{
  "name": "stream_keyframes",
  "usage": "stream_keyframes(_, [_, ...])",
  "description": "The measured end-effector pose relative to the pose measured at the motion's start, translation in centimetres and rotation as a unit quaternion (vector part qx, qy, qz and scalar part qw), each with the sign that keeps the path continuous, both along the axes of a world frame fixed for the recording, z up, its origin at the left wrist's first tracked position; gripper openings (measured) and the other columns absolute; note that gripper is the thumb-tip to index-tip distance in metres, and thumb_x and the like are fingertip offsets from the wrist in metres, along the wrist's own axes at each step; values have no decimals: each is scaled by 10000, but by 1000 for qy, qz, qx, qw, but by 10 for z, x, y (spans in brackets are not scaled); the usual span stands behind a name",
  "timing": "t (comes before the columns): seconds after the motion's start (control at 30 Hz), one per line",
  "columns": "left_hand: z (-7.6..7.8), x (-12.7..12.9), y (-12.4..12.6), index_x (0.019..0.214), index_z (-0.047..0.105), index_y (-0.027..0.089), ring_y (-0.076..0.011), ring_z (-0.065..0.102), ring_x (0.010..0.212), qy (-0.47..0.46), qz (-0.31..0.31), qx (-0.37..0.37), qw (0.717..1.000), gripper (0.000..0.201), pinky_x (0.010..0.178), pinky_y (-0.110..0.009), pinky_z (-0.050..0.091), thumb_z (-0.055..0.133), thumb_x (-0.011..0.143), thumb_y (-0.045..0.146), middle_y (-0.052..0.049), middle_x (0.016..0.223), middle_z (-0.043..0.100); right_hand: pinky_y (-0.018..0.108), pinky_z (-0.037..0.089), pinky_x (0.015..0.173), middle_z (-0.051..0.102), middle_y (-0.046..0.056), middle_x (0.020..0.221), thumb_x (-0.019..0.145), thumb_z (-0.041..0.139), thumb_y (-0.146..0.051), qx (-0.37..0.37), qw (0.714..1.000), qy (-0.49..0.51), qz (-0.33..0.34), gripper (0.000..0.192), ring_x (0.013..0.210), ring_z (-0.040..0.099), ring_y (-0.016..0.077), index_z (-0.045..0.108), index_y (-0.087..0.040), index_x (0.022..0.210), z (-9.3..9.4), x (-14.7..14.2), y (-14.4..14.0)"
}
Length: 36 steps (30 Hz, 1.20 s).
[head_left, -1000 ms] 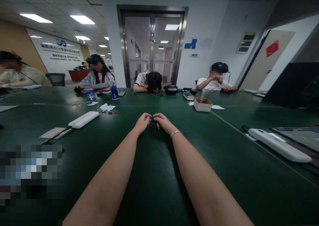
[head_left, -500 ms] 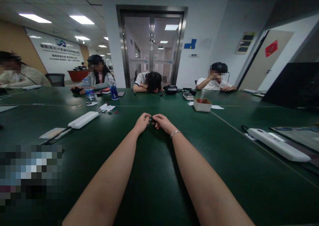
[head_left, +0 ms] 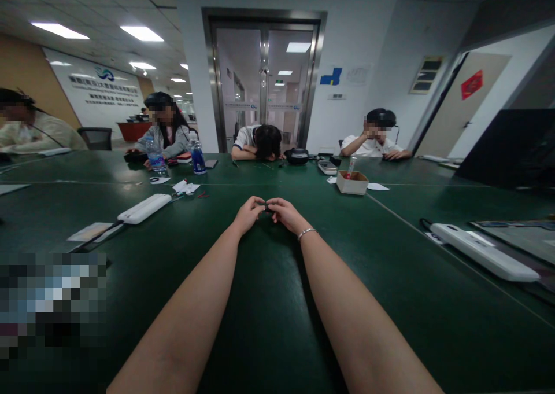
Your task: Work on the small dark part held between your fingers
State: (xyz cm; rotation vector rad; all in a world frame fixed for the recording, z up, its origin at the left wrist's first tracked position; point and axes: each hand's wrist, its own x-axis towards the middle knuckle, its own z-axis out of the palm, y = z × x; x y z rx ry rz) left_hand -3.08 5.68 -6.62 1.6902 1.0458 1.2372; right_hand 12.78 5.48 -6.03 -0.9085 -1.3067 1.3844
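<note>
Both my arms reach forward over the dark green table (head_left: 269, 290). My left hand (head_left: 249, 213) and my right hand (head_left: 282, 212) meet at the fingertips, each closed in a pinch. Between them they hold a small dark object (head_left: 266, 207), too small and too covered by the fingers to name. A silver bracelet (head_left: 307, 232) circles my right wrist.
White power strips lie left (head_left: 145, 209) and right (head_left: 483, 252). An open cardboard box (head_left: 352, 184) stands ahead on the right. Paper scraps (head_left: 186, 187) and plastic bottles (head_left: 198, 158) are ahead on the left. Several people sit along the far side.
My fingertips have drawn closer together around the small dark object. Across the table, the person at the left behind the bottles has shifted their head and a hand.
</note>
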Motion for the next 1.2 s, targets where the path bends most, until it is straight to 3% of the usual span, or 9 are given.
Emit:
stream_keyframes(0.07, [0,0,0,940,557,174,-94,482,508,-6,-3,5,1000,232,508,-214,378,577,730,271,40,618,520,138,418,359,598,-14,641,803,577,-96,0,1000,-1,4,93,403,485,51,591,-140,884,0,0,0])
stream_keyframes(0.2, [0,0,1,877,570,168,-100,471,472,14,-13,-9,1000,223,479,-216,363,498,802,366,33,545,510,140,419,367,604,-10,677,791,604,-110,2,1000,-4,7,83,413,487,46,590,-143,866,0,1,0])
stream_keyframes(0.37, [0,0,1,950,564,169,-90,487,492,9,-9,1,1000,222,506,-219,385,540,762,285,27,629,550,143,419,373,586,-21,649,784,610,-106,3,1000,3,9,97,413,485,49,587,-143,871,1,1,-2])
stream_keyframes(0.57, [-1,0,2,880,575,172,-93,438,471,26,-4,-7,1000,266,469,-212,334,476,817,411,35,546,498,152,427,386,592,-15,684,783,587,-78,5,1000,6,15,97,417,491,48,590,-138,860,1,0,-3])
stream_keyframes(0.77, [0,-1,2,934,577,175,-91,456,493,-6,5,-16,1000,202,485,-217,352,516,766,268,29,620,521,156,423,398,566,-27,650,776,614,-91,1,1000,-1,15,105,431,497,57,588,-145,861,3,1,-4])
stream_keyframes(1.2, [-2,-1,5,931,587,166,-101,473,506,12,5,-5,1000,223,493,-217,359,536,771,314,24,593,522,161,424,407,564,-23,647,785,592,-82,-1,1000,-5,14,110,439,499,61,587,-143,876,3,1,-4])
